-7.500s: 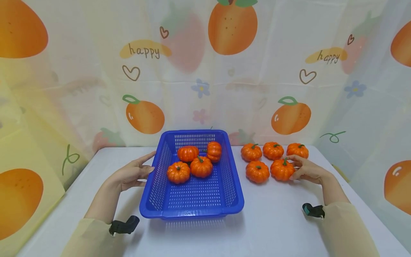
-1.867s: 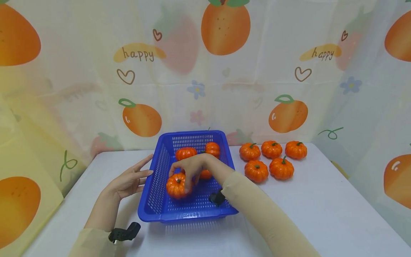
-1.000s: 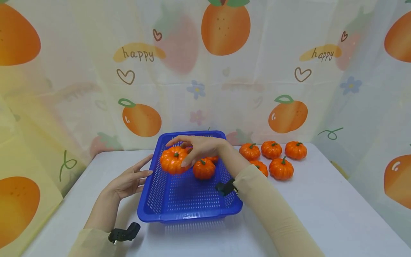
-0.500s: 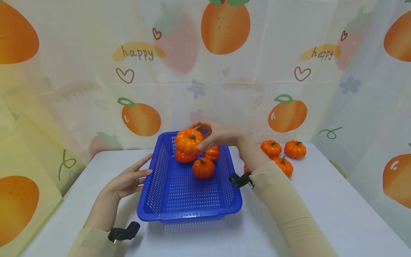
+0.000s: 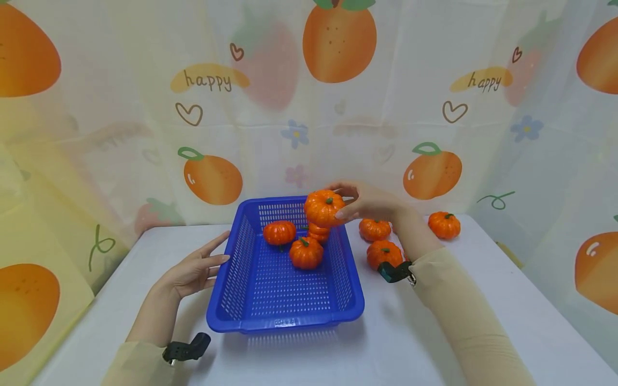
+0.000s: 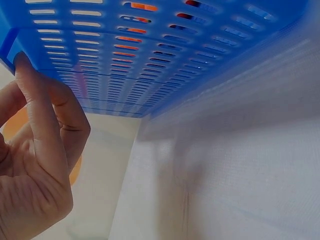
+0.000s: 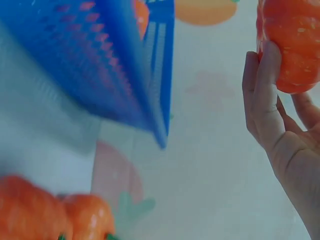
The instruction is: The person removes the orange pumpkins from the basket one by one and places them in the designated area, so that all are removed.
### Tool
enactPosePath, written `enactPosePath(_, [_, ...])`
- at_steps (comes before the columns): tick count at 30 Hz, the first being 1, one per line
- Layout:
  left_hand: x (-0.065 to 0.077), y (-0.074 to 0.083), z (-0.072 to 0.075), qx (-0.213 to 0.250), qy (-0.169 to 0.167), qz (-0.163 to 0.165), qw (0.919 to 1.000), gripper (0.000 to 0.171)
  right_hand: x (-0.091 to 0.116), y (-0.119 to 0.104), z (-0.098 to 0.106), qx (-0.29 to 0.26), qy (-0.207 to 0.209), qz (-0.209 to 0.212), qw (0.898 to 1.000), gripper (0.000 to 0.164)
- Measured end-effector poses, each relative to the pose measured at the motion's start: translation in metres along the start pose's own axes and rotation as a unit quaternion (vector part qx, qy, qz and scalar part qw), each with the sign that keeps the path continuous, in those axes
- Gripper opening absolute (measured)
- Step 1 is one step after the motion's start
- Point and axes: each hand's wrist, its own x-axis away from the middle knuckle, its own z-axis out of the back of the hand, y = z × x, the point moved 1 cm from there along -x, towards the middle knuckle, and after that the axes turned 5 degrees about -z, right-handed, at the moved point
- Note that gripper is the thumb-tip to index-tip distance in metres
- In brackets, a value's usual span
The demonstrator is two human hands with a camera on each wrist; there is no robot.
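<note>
My right hand [image 5: 369, 203] holds a small orange toy pumpkin [image 5: 322, 208] with a green stem, thumb on its near side and fingers behind. The pumpkin is raised over the back right corner of the blue plastic basket [image 5: 285, 324]; in the right wrist view the held pumpkin [image 7: 292, 47] is apart from the basket wall. Three pumpkins lie inside: one at the back left [image 5: 279, 233], one in the middle [image 5: 306, 253], and one [image 5: 318, 234] partly hidden by the held one. My left hand [image 5: 193, 271] touches the basket's left rim with extended fingers.
Right of the basket, more pumpkins stand on the white table [image 5: 309, 359]: a back one [image 5: 374, 229], a front one [image 5: 383, 254] and a far right one [image 5: 444, 225]. My right arm hides others. A printed curtain [image 5: 386, 128] hangs behind the table.
My right hand took hold of a pumpkin at the basket's left, lifted it and carried it rightward to the back right corner. Earlier, this hand was at the pumpkins on the table. The left hand stays.
</note>
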Motion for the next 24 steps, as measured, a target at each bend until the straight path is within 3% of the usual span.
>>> enactPosePath(14, [0.001, 0.002, -0.001, 0.008, 0.001, 0.005, 1.0, 0.08, 0.064, 0.042, 0.053, 0.032, 0.089, -0.077, 0.993, 0.064])
enactPosePath(24, [0.001, 0.002, -0.001, 0.0, 0.004, 0.007, 1.0, 0.08, 0.109, 0.075, 0.087, -0.018, 0.144, -0.086, 0.986, 0.063])
